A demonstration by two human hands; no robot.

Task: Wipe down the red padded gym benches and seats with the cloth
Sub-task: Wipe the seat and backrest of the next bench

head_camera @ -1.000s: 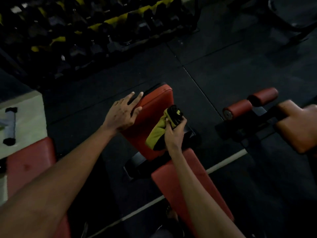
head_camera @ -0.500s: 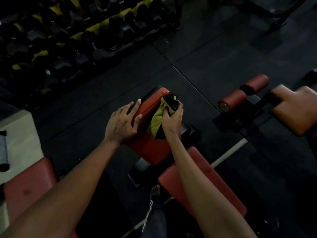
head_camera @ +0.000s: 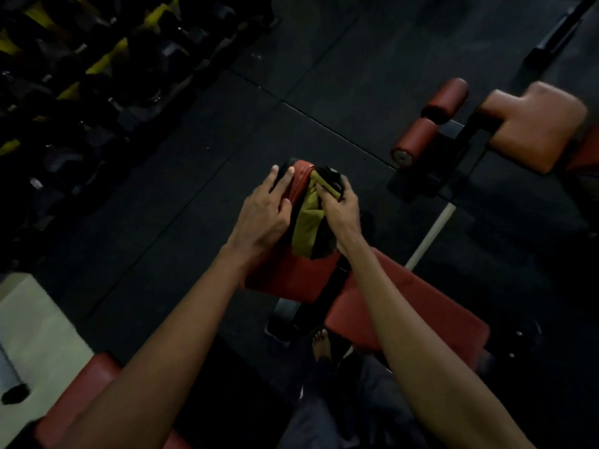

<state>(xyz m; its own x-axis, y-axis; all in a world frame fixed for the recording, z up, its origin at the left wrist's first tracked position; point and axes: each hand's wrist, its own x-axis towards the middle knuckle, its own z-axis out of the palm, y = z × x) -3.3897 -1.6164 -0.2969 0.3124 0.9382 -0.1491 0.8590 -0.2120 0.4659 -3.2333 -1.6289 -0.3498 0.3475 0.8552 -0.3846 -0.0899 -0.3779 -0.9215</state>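
Note:
A tilted red padded backrest [head_camera: 291,273] stands in the middle of the head view, with a red seat pad [head_camera: 405,319] just behind it toward me. My right hand [head_camera: 340,212] grips a yellow and black cloth [head_camera: 308,228] and holds it against the top of the backrest. The cloth hangs down over the pad's face. My left hand [head_camera: 265,215] rests on the backrest's left edge with fingers extended, steadying it.
A dumbbell rack [head_camera: 81,76] fills the upper left. Another machine with red roller pads [head_camera: 431,121] and an orange-red pad [head_camera: 534,124] stands at the right. A red bench [head_camera: 81,393] and a pale block [head_camera: 35,338] lie at the lower left. My bare foot [head_camera: 321,345] is beneath the bench.
My right hand slid the cloth up the backrest to its top edge. My left hand stayed on the pad's left side, and my head moved closer over the bench.

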